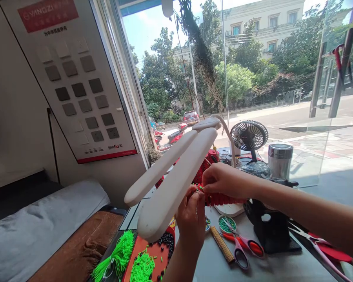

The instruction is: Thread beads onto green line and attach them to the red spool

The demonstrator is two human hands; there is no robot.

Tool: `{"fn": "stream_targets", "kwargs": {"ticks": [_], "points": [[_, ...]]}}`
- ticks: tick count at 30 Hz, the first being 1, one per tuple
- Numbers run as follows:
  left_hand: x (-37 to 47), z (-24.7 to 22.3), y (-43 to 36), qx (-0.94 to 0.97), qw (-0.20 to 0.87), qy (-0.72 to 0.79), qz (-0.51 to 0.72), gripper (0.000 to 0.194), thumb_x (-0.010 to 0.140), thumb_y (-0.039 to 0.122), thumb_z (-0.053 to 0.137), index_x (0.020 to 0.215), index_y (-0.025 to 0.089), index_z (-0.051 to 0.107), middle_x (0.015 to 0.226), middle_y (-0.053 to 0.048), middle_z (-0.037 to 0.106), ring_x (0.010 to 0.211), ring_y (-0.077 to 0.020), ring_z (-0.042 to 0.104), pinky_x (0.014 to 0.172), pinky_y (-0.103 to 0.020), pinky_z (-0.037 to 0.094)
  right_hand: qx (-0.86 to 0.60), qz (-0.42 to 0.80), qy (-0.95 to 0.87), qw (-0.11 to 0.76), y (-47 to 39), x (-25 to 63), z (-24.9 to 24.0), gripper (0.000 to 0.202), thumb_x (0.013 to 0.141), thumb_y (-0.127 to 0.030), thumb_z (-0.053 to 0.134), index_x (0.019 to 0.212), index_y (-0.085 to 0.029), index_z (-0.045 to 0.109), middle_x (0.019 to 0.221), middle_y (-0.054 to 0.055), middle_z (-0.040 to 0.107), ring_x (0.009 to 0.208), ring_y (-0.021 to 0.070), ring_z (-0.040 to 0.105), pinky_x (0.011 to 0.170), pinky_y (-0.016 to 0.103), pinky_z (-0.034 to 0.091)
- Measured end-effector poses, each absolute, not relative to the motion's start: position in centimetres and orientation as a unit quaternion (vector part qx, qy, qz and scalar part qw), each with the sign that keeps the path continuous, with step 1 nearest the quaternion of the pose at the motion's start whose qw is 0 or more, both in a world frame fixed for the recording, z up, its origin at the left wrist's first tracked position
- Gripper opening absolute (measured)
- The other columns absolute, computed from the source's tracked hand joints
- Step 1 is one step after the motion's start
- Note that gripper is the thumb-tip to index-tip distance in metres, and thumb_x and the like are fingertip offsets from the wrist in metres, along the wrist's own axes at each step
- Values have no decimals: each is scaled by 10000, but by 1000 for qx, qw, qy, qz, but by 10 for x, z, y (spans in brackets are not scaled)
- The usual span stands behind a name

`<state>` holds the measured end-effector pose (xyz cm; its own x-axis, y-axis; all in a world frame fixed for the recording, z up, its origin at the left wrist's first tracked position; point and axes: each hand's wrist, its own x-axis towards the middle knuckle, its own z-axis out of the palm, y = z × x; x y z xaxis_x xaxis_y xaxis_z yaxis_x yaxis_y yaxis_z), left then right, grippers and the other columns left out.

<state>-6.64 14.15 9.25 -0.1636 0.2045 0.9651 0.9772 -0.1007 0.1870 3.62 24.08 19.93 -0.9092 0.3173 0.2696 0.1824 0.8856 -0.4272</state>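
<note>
Both of my hands meet just beyond the end of the table, partly behind a white lamp's arm. My left hand (192, 215) is closed in a pinch, fingers up, on a small red and green piece (199, 188), perhaps beadwork. My right hand (226, 181) reaches in from the right and pinches at the same piece; its fingertips are partly hidden. Bright red ridged work (220, 199) hangs or lies just behind and below the hands. Near my left forearm is an orange-red tray (139, 248) with green tube beads (142, 268) and black beads (168, 243).
A white two-armed lamp (176, 184) crosses the front. Scissors (241, 246), a ridged brown stick (222, 244), a dish of green beads (227, 224) and a green tassel bundle (117, 254) lie around. A black fan (249, 135) and steel cup (280, 159) stand behind.
</note>
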Motion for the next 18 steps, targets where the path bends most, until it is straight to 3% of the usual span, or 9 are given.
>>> {"fn": "stream_targets", "kwargs": {"ticks": [18], "points": [[-69, 95, 137, -560, 388, -544, -490, 112, 762, 93, 577, 847, 162, 606, 934, -78, 599, 884, -171, 597, 766, -309, 540, -143, 194, -953, 183, 237, 36, 192, 61, 638, -157, 617, 588, -168, 651, 532, -19, 592, 510, 104, 473, 490, 236, 317]]}}
